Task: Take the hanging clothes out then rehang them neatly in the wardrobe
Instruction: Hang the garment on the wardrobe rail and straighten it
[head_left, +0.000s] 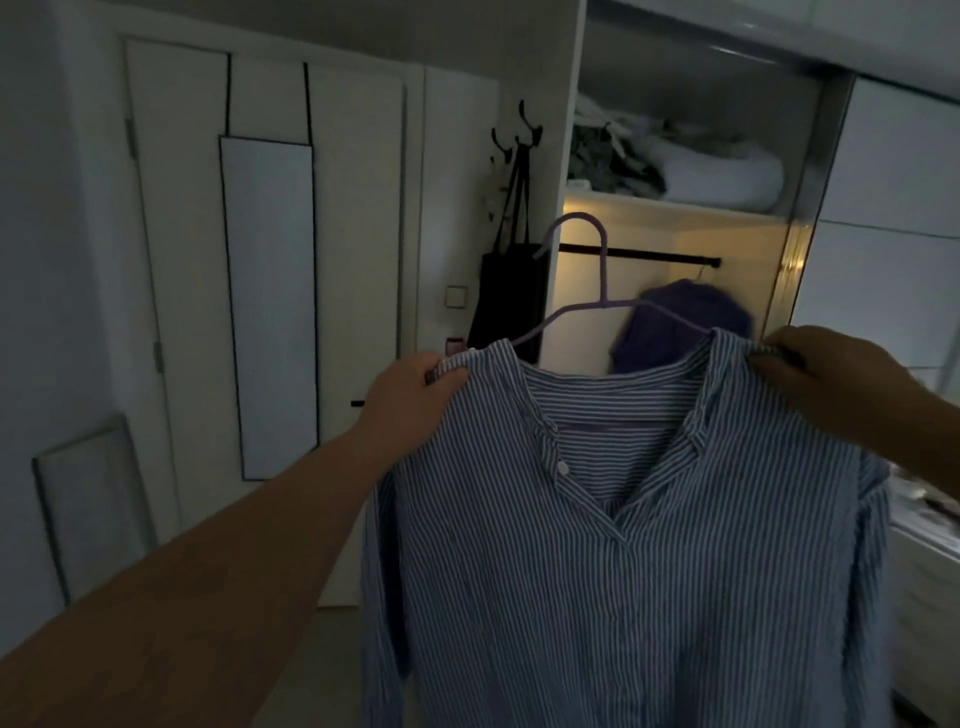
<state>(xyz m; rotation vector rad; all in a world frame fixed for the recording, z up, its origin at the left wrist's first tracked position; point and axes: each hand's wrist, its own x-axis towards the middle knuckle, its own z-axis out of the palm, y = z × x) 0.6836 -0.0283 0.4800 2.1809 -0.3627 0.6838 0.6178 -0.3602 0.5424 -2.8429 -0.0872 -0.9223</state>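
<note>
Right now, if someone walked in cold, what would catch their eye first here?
The blue striped shirt fills the foreground on a lilac hanger, with the left hand and right hand gripping its shoulders. Behind it, the lit wardrobe glows, a dark purple garment hanging from its rail.

One striped shirt (623, 545), one lilac hanger (602, 270), one purple garment (691, 312), one rail (639, 254), two hands.

Left hand (410, 387) and right hand (826, 369) gripping striped shirt (623, 519) shoulders, purple hanger (602, 291) inside
</note>
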